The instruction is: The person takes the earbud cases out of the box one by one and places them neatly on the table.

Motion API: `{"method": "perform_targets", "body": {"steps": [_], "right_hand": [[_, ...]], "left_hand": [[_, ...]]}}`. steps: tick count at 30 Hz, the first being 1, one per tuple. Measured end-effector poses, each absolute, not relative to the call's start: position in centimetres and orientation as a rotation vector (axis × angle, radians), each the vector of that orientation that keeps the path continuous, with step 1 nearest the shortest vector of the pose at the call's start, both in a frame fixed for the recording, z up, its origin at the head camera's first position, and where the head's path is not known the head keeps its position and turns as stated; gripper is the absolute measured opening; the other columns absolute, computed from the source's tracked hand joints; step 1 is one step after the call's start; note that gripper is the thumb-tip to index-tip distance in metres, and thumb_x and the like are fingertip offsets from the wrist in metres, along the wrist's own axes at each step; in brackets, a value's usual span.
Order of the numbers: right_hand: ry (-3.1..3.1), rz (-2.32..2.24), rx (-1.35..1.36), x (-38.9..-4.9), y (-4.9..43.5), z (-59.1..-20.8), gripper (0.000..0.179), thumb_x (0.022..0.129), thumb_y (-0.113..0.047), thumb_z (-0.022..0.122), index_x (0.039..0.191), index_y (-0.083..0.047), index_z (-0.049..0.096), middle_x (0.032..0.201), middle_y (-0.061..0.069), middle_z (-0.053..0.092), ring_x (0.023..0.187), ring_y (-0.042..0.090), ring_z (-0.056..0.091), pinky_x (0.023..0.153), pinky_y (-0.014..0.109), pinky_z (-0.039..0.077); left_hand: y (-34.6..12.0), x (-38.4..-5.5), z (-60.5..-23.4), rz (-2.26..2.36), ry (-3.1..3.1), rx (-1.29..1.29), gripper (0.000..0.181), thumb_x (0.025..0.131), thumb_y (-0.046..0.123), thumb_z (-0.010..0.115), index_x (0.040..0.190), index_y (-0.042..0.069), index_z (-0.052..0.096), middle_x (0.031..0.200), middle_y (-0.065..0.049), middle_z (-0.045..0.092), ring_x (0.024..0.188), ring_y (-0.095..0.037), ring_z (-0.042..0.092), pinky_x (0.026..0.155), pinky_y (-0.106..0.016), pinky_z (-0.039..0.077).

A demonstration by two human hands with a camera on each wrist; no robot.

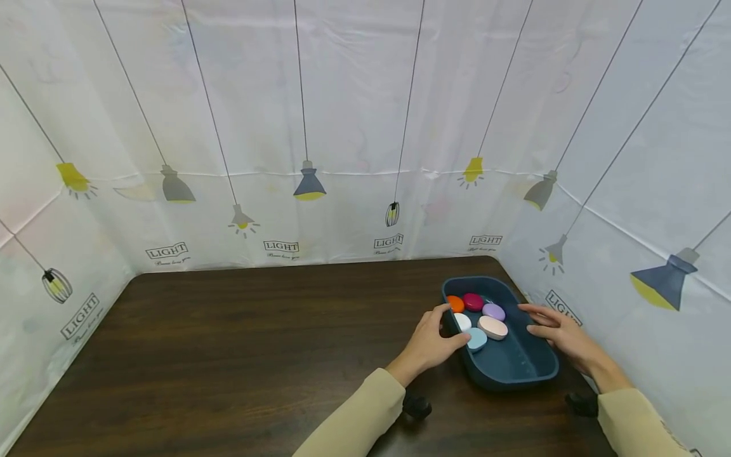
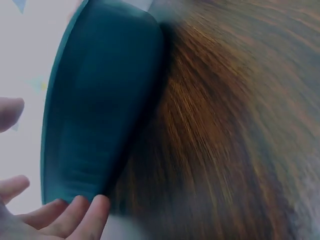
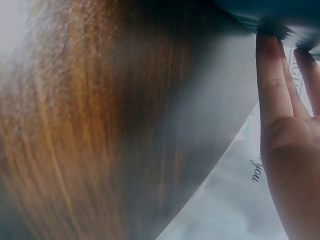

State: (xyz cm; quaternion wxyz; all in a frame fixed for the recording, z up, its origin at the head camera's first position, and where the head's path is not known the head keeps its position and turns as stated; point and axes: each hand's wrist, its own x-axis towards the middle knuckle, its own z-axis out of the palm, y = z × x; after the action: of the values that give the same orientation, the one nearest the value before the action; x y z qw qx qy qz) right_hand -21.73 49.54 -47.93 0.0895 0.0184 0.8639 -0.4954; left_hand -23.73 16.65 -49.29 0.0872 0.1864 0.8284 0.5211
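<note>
Near the desk's (image 1: 257, 355) right edge, the blue plastic tub (image 1: 514, 360) meets the left hand (image 1: 424, 344) and right hand (image 1: 566, 333), fingers spread, unclenched against opposite walls. Oval discs (image 1: 493, 327) crowd leftward; an uneven lift could tip them.

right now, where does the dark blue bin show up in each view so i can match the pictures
Head: the dark blue bin is right of centre, between the left hand and right hand.
Left wrist: the bin stands tall, left of centre.
Right wrist: only part of it, in the top right corner.
Shared landmark: the brown wooden table.
</note>
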Motion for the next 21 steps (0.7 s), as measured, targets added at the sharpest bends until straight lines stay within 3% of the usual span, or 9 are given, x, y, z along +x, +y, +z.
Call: {"method": "perform_targets", "body": {"steps": [7,14,21], "right_hand": [[2.542,-1.516,0.033,-22.13,49.02,-47.97,0.066,0.102,-0.025,0.061,0.157,-0.003,0.032,0.161,0.031,0.022,0.147,0.055,0.018,0.101,0.082,0.023],[2.513,-1.563,0.027,-22.34,48.97,-48.18,0.065,0.103,-0.025,0.060,0.157,-0.003,0.031,0.162,0.031,0.021,0.147,0.055,0.019,0.105,0.077,0.027],[2.503,-1.549,0.054,-22.03,48.64,-48.14,0.065,0.102,-0.026,0.062,0.156,-0.003,0.034,0.161,0.031,0.022,0.146,0.056,0.020,0.103,0.080,0.026]], "left_hand": [[17.34,-24.19,-49.84,1.537,2.444,0.544,0.079,0.085,0.049,0.078,0.152,0.027,0.044,0.142,0.000,0.051,0.119,-0.020,0.054,0.101,-0.042,0.050],[17.53,-24.21,-49.92,1.609,2.408,0.542,0.076,0.087,0.038,0.080,0.151,0.024,0.043,0.141,-0.002,0.051,0.116,-0.019,0.058,0.096,-0.035,0.052],[17.21,-23.86,-49.93,1.620,2.377,0.538,0.075,0.089,0.033,0.078,0.153,0.021,0.041,0.143,-0.006,0.050,0.117,-0.023,0.057,0.097,-0.037,0.051]]}}
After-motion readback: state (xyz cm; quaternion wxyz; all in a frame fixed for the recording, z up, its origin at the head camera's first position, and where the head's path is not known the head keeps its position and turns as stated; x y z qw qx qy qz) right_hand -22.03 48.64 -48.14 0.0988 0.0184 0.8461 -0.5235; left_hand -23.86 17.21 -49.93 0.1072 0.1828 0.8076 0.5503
